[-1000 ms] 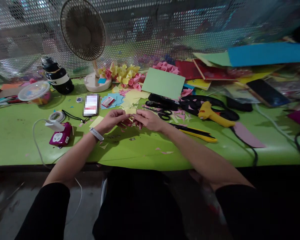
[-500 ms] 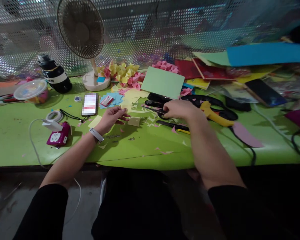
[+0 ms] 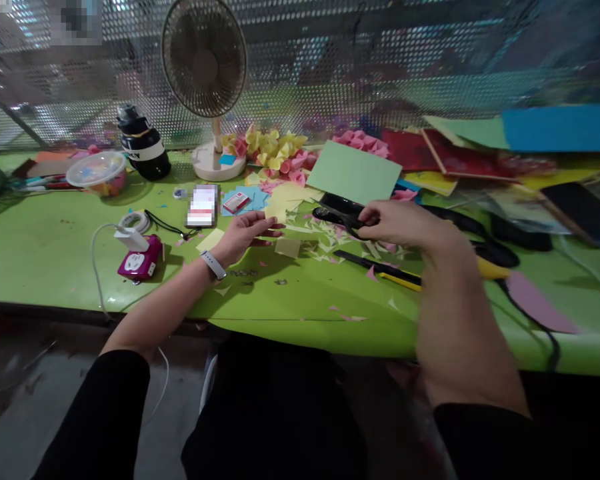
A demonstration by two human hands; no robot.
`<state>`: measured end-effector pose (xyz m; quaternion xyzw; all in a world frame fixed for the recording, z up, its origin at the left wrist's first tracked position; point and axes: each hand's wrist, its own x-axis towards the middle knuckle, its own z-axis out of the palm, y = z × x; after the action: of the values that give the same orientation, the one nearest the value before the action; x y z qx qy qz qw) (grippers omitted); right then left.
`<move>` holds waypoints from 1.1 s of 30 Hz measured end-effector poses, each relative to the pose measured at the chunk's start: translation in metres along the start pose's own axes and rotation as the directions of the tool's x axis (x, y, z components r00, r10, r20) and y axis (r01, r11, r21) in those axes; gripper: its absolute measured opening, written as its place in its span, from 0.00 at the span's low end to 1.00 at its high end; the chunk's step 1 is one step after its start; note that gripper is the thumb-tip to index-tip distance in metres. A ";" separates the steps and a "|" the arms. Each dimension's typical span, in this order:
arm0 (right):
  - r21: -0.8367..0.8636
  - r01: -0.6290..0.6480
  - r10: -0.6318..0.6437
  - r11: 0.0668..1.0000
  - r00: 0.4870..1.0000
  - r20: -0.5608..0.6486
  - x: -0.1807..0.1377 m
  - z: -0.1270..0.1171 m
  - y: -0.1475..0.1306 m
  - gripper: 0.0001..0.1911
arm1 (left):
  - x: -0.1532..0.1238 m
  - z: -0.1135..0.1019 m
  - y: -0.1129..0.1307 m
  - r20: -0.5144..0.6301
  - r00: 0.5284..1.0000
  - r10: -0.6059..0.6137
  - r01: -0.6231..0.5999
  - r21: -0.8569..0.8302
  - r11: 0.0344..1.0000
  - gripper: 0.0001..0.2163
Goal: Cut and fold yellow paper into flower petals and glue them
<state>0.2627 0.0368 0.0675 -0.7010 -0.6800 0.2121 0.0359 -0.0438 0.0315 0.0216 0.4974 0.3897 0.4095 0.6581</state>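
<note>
My left hand [image 3: 253, 233], with a pale watch band at the wrist, hovers palm-inward with its fingers apart beside the pale yellow paper sheets [image 3: 291, 199]. A small yellow paper square [image 3: 287, 247] lies just right of its fingertips. My right hand [image 3: 393, 225] has its fingers curled on black-handled scissors [image 3: 336, 217] over the paper scraps; part of the scissors is hidden by the fingers. Below it lies a black and yellow utility knife [image 3: 380, 270]. A light green paper sheet [image 3: 355, 170] rests behind the right hand.
Behind are a fan [image 3: 205, 67], a black bottle [image 3: 145, 150] and folded paper pieces [image 3: 275, 147]. On the left stand a lidded plastic tub [image 3: 97, 172], a phone [image 3: 203, 205] and a purple power adapter [image 3: 143, 260]. Coloured sheets [image 3: 555, 130] and another phone [image 3: 583, 212] lie right.
The view has swung left, so the table's things appear farther right. The scissors have turned in my right hand, with their black handle loops now showing to the left. My left hand looks much the same.
</note>
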 end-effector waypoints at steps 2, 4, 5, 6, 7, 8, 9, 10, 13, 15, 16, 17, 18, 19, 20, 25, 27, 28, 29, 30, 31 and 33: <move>0.255 0.060 -0.062 0.965 0.998 0.001 -0.004 0.000 -0.003 0.13 | 0.000 0.000 -0.001 -0.015 1.000 0.012 -0.013 -0.025 1.000 0.12; 0.466 0.120 -0.126 0.877 0.992 -0.019 -0.006 0.005 -0.010 0.15 | 0.000 0.001 -0.002 -0.034 0.999 0.015 -0.017 -0.049 0.999 0.11; 0.549 0.143 -0.158 0.823 0.987 -0.020 -0.007 0.008 -0.015 0.17 | 0.000 0.002 -0.002 -0.042 0.999 0.018 -0.020 -0.058 0.998 0.10; 0.615 0.159 -0.192 0.773 0.981 -0.013 -0.008 0.012 -0.021 0.19 | 0.000 0.003 -0.002 -0.049 0.999 0.022 -0.026 -0.064 0.998 0.10; 0.663 0.166 -0.222 0.730 0.975 0.000 -0.009 0.017 -0.027 0.22 | 0.000 0.004 -0.002 -0.055 0.998 0.028 -0.032 -0.070 0.997 0.10; 0.696 0.171 -0.249 0.697 0.969 0.012 -0.011 0.022 -0.032 0.25 | 0.000 0.004 -0.002 -0.062 0.997 0.036 -0.041 -0.074 0.996 0.10; 0.716 0.173 -0.270 0.676 0.963 0.022 -0.012 0.028 -0.037 0.27 | 0.000 0.004 -0.002 -0.069 0.997 0.045 -0.050 -0.078 0.996 0.10; 0.724 0.175 -0.285 0.668 0.958 0.031 -0.012 0.033 -0.042 0.29 | 0.000 0.004 -0.002 -0.078 0.995 0.055 -0.062 -0.084 0.995 0.10; 0.719 0.192 -0.314 0.668 0.949 0.038 -0.012 0.047 -0.047 0.30 | 0.000 0.004 -0.002 -0.102 0.990 0.097 -0.109 -0.113 0.988 0.10; 0.705 0.198 -0.318 0.680 0.947 0.040 -0.011 0.052 -0.048 0.29 | 0.000 0.004 -0.002 -0.115 0.985 0.125 -0.140 -0.134 0.981 0.10; 0.694 0.197 -0.316 0.692 0.948 0.046 -0.011 0.053 -0.049 0.28 | -0.001 0.005 -0.002 -0.120 0.983 0.136 -0.153 -0.141 0.978 0.10; 0.682 0.194 -0.316 0.705 0.947 0.057 -0.012 0.053 -0.050 0.28 | -0.001 0.005 -0.001 -0.121 0.982 0.144 -0.161 -0.145 0.976 0.10; 0.669 0.188 -0.317 0.719 0.945 0.075 -0.012 0.053 -0.051 0.28 | -0.002 0.005 -0.001 -0.118 0.982 0.149 -0.166 -0.146 0.975 0.10; 0.660 0.182 -0.320 0.729 0.943 0.093 -0.013 0.053 -0.053 0.28 | -0.002 0.006 -0.001 -0.109 0.983 0.150 -0.165 -0.145 0.976 0.10; 0.654 0.177 -0.323 0.736 0.940 0.109 -0.014 0.052 -0.055 0.29 | -0.003 0.006 -0.001 -0.097 0.985 0.146 -0.159 -0.141 0.977 0.10; 0.649 0.189 -0.361 0.737 0.922 0.142 -0.018 0.051 -0.060 0.29 | -0.003 0.005 -0.003 -0.023 0.995 0.095 -0.097 -0.105 0.990 0.13; 0.652 0.191 -0.375 0.734 0.914 0.154 -0.017 0.050 -0.059 0.29 | -0.003 0.004 -0.004 -0.020 0.997 0.076 -0.078 -0.101 0.992 0.13; 0.655 0.191 -0.381 0.731 0.910 0.160 -0.017 0.050 -0.058 0.29 | -0.003 0.003 -0.004 -0.021 0.998 0.066 -0.068 -0.100 0.993 0.13; 0.657 0.191 -0.388 0.729 0.906 0.167 -0.017 0.050 -0.057 0.29 | -0.002 0.003 -0.003 -0.018 0.998 0.055 -0.056 -0.098 0.994 0.13; 0.658 0.194 -0.395 0.727 0.903 0.171 -0.016 0.049 -0.057 0.29 | -0.002 0.003 -0.003 -0.015 0.999 0.045 -0.047 -0.098 0.994 0.12; 0.659 0.196 -0.402 0.726 0.899 0.175 -0.016 0.049 -0.056 0.29 | -0.002 0.003 -0.002 -0.010 0.999 0.038 -0.039 -0.100 0.994 0.12; 0.663 0.197 -0.412 0.723 0.893 0.184 -0.017 0.049 -0.056 0.28 | -0.003 0.003 -0.002 -0.006 1.000 0.029 -0.030 -0.107 0.994 0.11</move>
<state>0.1933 0.0130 0.0464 -0.4814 -0.6731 0.5275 0.1920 -0.0416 0.0276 0.0210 0.4662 0.3613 0.4407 0.6767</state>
